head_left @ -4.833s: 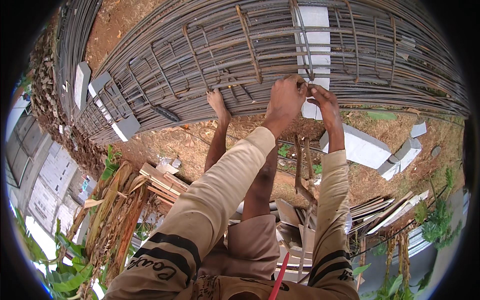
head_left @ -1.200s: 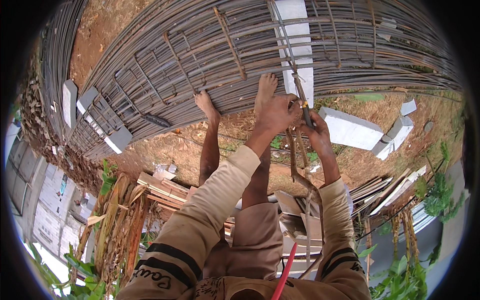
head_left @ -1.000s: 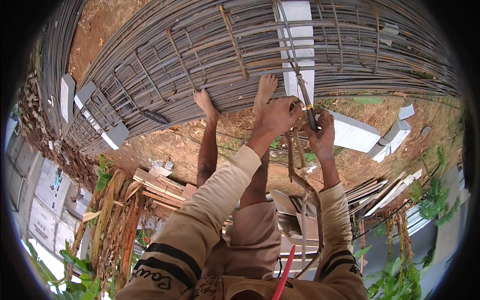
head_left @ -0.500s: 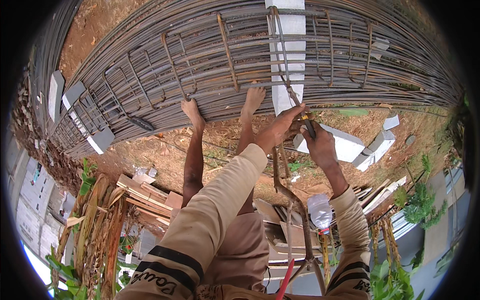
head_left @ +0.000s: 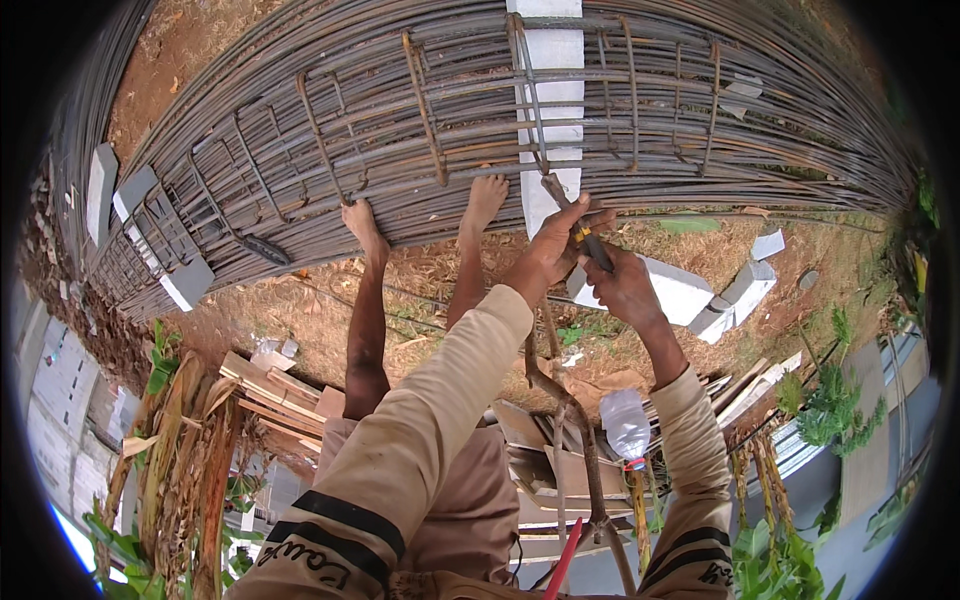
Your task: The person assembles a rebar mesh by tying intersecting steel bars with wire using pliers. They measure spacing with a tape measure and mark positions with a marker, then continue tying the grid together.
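A pair of pliers [head_left: 592, 246] with dark, yellow-banded handles slants down from the lower edge of a rebar cage [head_left: 440, 130]. The metal head touches or nearly touches the bottom corner of a stirrup [head_left: 530, 95]; any wire there is too small to make out. My left hand [head_left: 548, 248] is closed about the upper handles, a finger lying along them. Lower down, my right hand [head_left: 630, 288] grips the handle end, its fingers partly hidden. The cage rests on a broad bundle of long steel bars [head_left: 400, 215].
My bare feet [head_left: 487, 200] stand at the bundle's near edge. A white block [head_left: 552, 75] lies across beneath the cage, with another white block [head_left: 675, 295] on the ground. A dark-handled tool [head_left: 266, 249] sits on the bars. A forked branch [head_left: 592, 440] and plastic bottle [head_left: 626, 425] are near my right arm.
The whole scene has shifted slightly left in view. Both hands stay on the pliers, whose handles have tilted a little at the same stirrup corner.
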Tool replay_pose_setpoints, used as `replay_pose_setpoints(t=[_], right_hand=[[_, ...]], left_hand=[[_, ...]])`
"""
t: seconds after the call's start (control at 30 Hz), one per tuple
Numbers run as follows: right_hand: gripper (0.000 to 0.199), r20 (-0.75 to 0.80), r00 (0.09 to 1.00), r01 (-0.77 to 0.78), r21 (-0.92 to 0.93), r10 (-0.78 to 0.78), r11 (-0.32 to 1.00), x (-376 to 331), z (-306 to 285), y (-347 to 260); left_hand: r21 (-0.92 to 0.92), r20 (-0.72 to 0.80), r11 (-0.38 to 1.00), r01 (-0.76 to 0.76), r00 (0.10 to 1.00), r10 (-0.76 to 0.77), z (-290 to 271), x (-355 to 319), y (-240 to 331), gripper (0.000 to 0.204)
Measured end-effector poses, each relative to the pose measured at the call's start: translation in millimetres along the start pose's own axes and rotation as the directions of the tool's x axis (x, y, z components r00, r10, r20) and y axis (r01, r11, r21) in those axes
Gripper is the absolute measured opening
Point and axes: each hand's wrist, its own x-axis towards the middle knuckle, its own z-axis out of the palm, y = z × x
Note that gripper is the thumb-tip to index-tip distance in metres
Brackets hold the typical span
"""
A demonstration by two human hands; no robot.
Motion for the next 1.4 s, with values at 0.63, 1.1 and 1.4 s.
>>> replay_pose_setpoints(t=[0.63, 1.1, 1.4], right_hand=[[0.04, -0.442, 0.889, -0.118, -0.464, -0.115, 0.878, -6.6, 50.7, 29.5], [0.041, -0.416, 0.805, 0.294, -0.341, -0.424, 0.893, 126.5, 44.7, 150.7], [0.047, 0.317, 0.947, -0.225, 0.537, 0.053, 0.813, 45.9, 36.1, 112.3]], left_hand=[[0.129, -0.494, 0.95, -0.285, 0.812, 0.311, 21.5, 40.8, -24.9, 0.044], [0.446, -0.417, 0.714, -0.54, 0.58, 0.7, -1.4, 99.3, -41.3, 0.038], [0.69, -0.247, 0.703, -0.174, 0.856, 0.455, -18.2, 19.8, -14.3, 0.035]])
